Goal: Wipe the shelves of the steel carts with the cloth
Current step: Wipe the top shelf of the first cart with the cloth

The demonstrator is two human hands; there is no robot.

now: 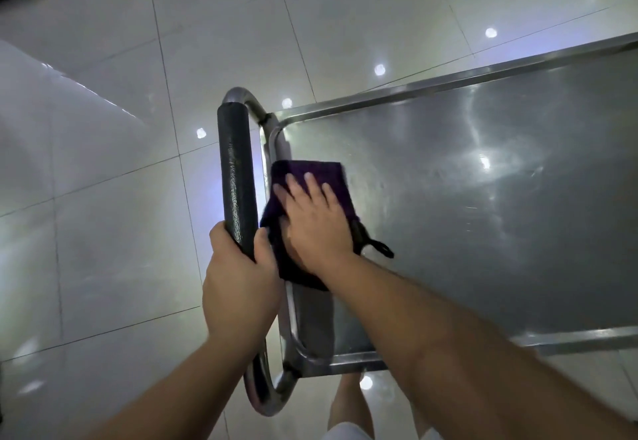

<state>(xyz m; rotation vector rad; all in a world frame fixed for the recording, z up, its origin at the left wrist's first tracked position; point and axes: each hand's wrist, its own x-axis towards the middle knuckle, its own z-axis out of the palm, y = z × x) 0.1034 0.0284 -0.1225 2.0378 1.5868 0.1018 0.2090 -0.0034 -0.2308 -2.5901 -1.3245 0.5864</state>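
one cart (483, 198), one cloth (307, 170) (two hands (238, 284))

The steel cart's top shelf (483, 215) lies bare and open to the right of the cloth (310, 177) — on the left, its raised rim (276, 149) and padded handle (236, 177) block passage.

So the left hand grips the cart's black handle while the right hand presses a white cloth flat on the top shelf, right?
Nearly. In the head view the cloth is dark purple, not white. The rest holds: the left hand grips the black handle, and the right hand presses the cloth flat on the top shelf.
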